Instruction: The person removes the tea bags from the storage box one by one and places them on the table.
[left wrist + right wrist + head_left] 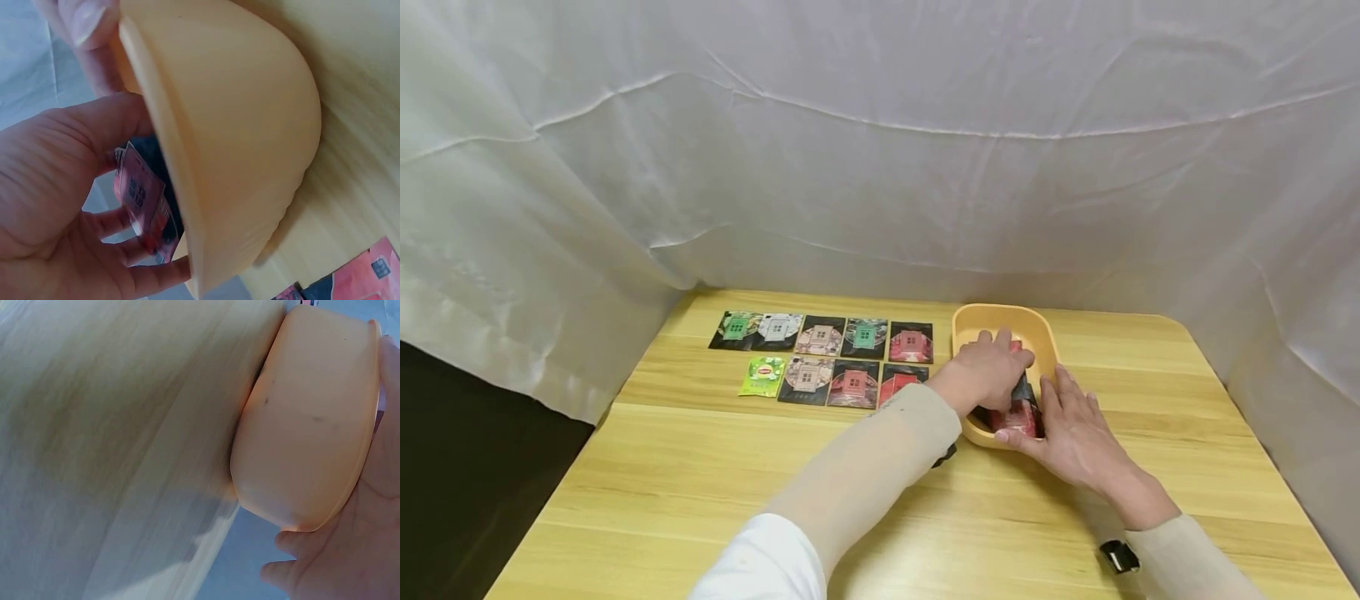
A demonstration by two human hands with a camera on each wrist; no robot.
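A yellow-orange plastic container [1000, 317] stands on the table, with red-and-black tea sachets [1021, 414] inside it. My left hand [988, 368] reaches into it from the left and holds sachets between thumb and fingers. In the left wrist view, a red sachet [142, 187] shows between the fingers, just inside the rim; fingertips are partly hidden. My right hand [1078, 437] rests along the container's right and near rim, thumb across the near corner, fingers extended. The right wrist view shows its palm against the container's side wall [300, 425].
Left of the container, flat tea sachets lie in two rows: a back row with a green one [865, 333] and a red one [912, 342], and a front row with a bright green-yellow one [763, 377]. White cloth [880, 200] hangs behind the wooden table [700, 492].
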